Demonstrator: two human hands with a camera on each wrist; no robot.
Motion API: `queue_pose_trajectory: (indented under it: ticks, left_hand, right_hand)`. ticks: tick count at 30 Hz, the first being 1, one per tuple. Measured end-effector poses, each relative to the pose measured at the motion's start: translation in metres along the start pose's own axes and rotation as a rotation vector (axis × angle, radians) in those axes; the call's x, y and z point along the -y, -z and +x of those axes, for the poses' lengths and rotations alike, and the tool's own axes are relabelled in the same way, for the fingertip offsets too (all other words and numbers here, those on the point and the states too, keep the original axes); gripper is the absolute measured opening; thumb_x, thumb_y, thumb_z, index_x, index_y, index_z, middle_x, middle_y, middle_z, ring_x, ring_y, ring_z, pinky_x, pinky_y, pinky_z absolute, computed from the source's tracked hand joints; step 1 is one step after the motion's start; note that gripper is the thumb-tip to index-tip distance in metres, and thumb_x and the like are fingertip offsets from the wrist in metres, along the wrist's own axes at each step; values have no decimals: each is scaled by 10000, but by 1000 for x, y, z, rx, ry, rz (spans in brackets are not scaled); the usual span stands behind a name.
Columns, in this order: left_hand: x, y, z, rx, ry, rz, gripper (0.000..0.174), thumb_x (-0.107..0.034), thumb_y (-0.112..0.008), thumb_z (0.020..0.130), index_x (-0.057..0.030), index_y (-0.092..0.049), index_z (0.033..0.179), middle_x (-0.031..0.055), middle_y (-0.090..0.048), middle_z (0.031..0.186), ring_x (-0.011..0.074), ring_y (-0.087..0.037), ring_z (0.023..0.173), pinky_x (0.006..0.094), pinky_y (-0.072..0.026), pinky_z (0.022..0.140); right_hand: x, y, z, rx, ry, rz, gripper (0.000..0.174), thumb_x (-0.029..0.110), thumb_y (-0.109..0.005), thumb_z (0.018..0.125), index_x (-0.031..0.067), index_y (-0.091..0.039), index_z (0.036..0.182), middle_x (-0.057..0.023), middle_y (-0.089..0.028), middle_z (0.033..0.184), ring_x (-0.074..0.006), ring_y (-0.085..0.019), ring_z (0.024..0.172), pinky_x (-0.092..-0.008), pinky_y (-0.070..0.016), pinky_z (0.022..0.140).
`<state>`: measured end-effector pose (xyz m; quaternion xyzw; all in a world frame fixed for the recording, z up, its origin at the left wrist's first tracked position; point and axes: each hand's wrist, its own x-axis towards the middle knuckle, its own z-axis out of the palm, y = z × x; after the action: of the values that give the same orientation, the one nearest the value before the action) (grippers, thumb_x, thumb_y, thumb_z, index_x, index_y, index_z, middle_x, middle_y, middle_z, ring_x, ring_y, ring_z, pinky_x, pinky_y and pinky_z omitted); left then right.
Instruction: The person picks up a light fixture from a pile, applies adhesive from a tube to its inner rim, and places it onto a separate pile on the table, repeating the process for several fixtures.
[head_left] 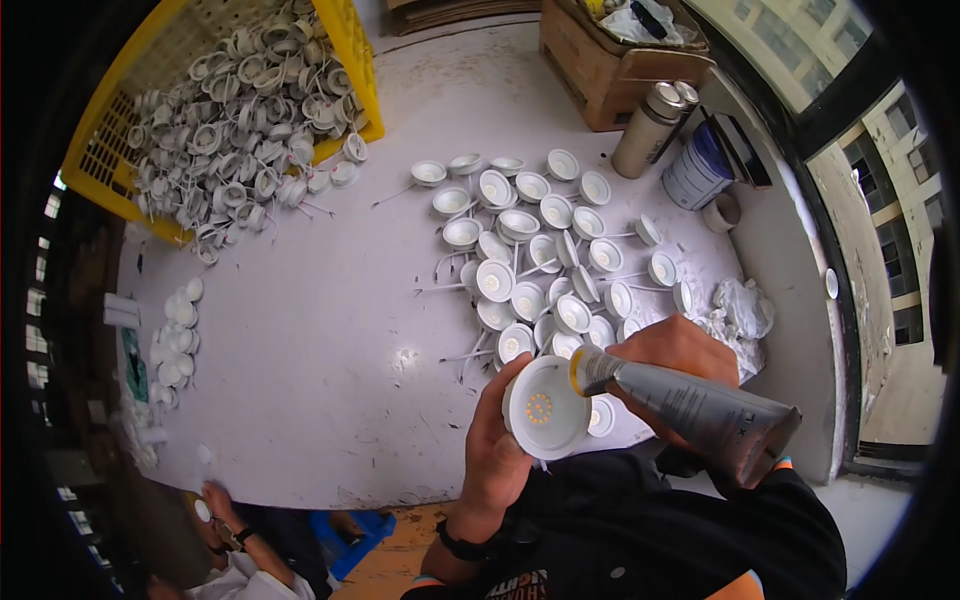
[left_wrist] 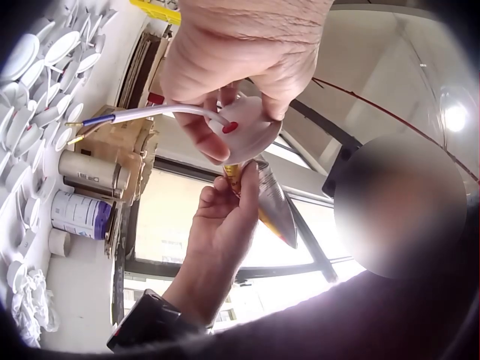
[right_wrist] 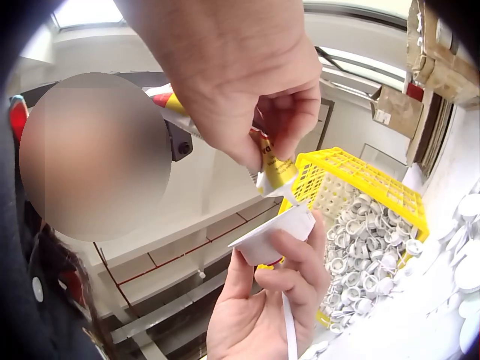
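Note:
My left hand holds a white cup-shaped LED lamp, its open face tipped up and a ring of small yellow LEDs inside. In the left wrist view, a white cable with a blue and a bare-ended wire leaves the back of the lamp through a red grommet. My right hand grips a silver and yellow squeeze tube near its nozzle end. The right wrist view shows the white nozzle of the tube right at the lamp's rim.
Many similar lamps lie on the white table ahead. A yellow crate spills white rings at the back left. Flask, tub and crumpled plastic stand along the right. Another person's hand is at the lower left.

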<state>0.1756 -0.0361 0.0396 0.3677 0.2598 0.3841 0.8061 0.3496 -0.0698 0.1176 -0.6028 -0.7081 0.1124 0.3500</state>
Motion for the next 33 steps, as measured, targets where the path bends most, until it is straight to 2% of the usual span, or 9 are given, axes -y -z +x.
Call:
queue_pose_trajectory:
  ticks: [2,7,12,16,19,24,25,28,33]
  left_hand:
    - [-1,-1,0,-13,-1,2,829,-518,-575,708,-12,-232,1268,133,-413,1168,231,-516,969,315,-511,575]
    - [-2,2,0,-21,-33,-14,836,-497,-596,704,-1,-229,1268,131,-415,1169,223,-499,1002,327,-508,649]
    - [-6,1,2,-25,-17,-30,848,-476,-617,697,15,-229,1270,129,-409,1192,221,-437,1093,364,-386,899]
    - [-8,-1,3,-42,19,-38,842,-457,-621,702,15,-223,1275,125,-405,1201,224,-425,1108,364,-361,923]
    - [-1,7,6,62,-11,-183,724,-321,-603,764,-8,-211,1287,114,-388,1222,214,-407,1127,363,-344,936]
    - [13,11,5,80,148,-458,712,-414,-520,798,-27,-194,1299,112,-395,1212,221,-444,1083,361,-400,874]
    - [18,17,4,150,171,-512,667,-439,-472,814,-41,-225,1287,110,-435,1160,203,-495,987,343,-469,726]
    - [14,11,4,37,279,-435,661,-528,-411,803,-159,-204,1311,39,-434,1157,158,-499,911,309,-444,599]
    - [20,16,7,131,284,-413,660,-527,-415,801,-144,-224,1303,42,-464,1136,157,-527,877,270,-457,556]
  right_hand:
    - [-1,-5,-3,-120,3,95,281,69,-632,644,30,-598,920,-74,-585,803,-188,-590,707,-272,-494,606]
    - [7,1,-3,-58,-51,94,217,120,-658,647,40,-599,840,-62,-586,739,-184,-586,641,-271,-471,556]
    - [5,9,-4,59,-55,96,241,135,-645,646,22,-594,853,-55,-587,746,-183,-585,647,-267,-470,565]
    - [0,9,-5,155,42,106,271,94,-632,634,29,-602,895,-70,-583,749,-196,-575,644,-273,-470,535]
    - [0,5,-4,167,46,135,242,90,-637,641,37,-603,875,-62,-585,748,-194,-571,643,-277,-464,545]
    - [4,-7,4,135,-87,459,155,69,-652,695,51,-599,839,-62,-590,776,-182,-574,666,-279,-457,587]
    - [8,-5,6,193,-212,577,131,80,-635,708,51,-587,826,-67,-582,790,-213,-564,741,-308,-448,661]
    - [3,-17,4,89,-107,536,137,70,-630,708,59,-585,838,-66,-579,794,-221,-564,747,-311,-446,662]
    - [-5,-28,4,29,12,311,134,54,-608,711,52,-570,839,-70,-571,802,-241,-567,712,-317,-454,623]
